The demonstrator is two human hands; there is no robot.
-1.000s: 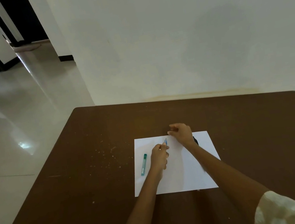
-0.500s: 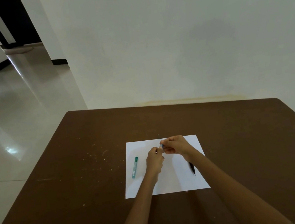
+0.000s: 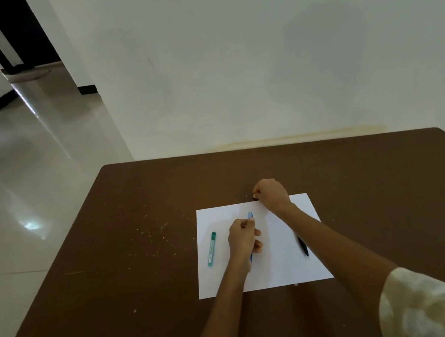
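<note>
Right hand has left the blue pencil, now curled at the far edge of the paper; contents cannot be told. Left hand grips the blue pencil mid-sheet. Likely opened for refilling.

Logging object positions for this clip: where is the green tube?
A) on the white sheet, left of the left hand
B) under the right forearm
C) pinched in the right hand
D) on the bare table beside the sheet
A: the green tube lies flat on the white sheet, apart from and to the left of the left hand, which grips the blue pen.
</note>
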